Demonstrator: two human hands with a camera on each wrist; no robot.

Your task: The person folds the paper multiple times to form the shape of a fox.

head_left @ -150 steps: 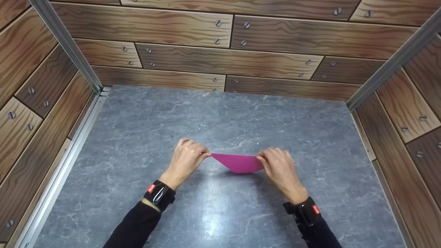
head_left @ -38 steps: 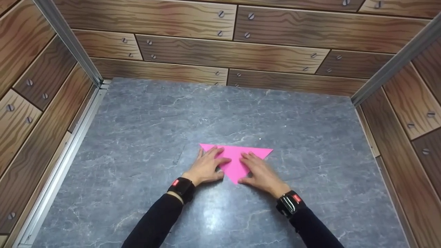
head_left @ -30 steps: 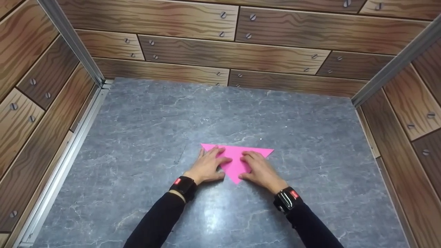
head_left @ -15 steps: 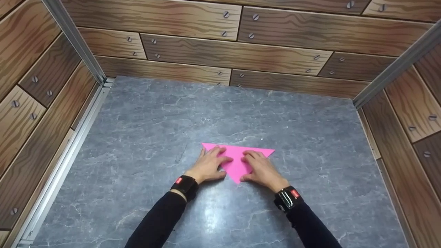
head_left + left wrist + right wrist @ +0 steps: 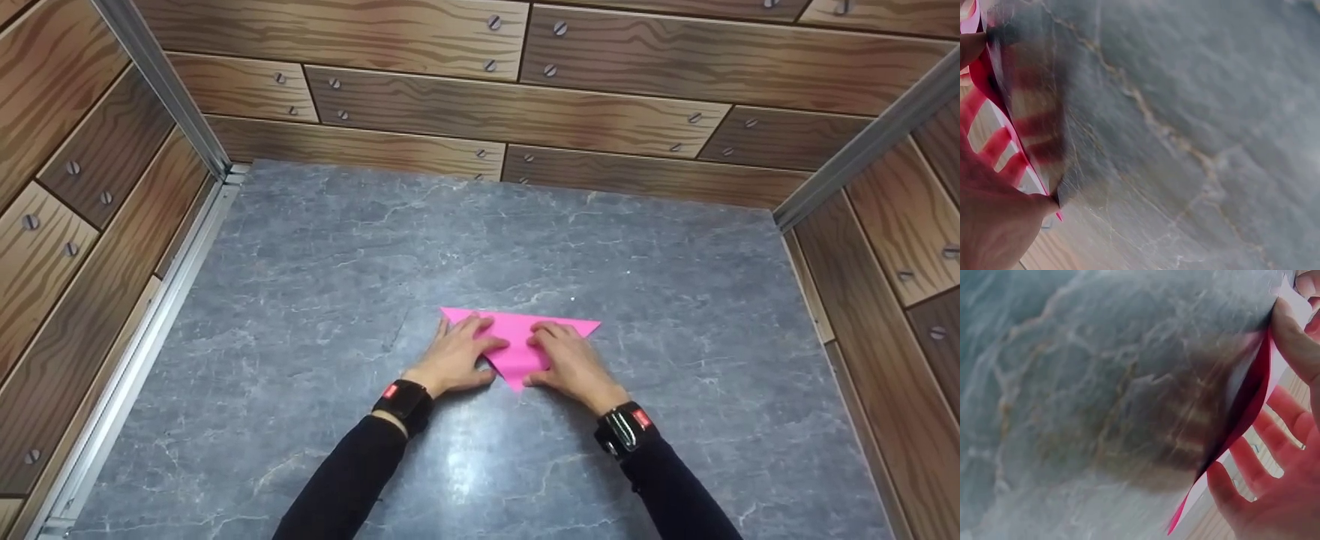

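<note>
A pink sheet of paper (image 5: 516,346), folded to a triangle, lies on the grey marbled table with its long edge away from me and one corner toward me. My left hand (image 5: 454,358) rests on its left part, fingers spread. On the right part rest the bent fingers of my right hand (image 5: 574,369), the thumb at the near corner. Between the hands the near part of the paper bows up; in the right wrist view the paper (image 5: 1257,396) arches off the tabletop beside the thumb. In the left wrist view the left thumb is by the lifted paper edge (image 5: 982,81).
The marbled tabletop (image 5: 360,247) runs out on all sides of the paper. Wood-patterned walls (image 5: 420,105) enclose it at the back, left and right, with metal posts (image 5: 169,97) in the corners. A metal rail (image 5: 165,300) follows the left edge.
Five seconds ago both hands held the paper up by its ends; since then it was laid down as a triangle under them. In the last half second its near corner drew back and it bowed up.
</note>
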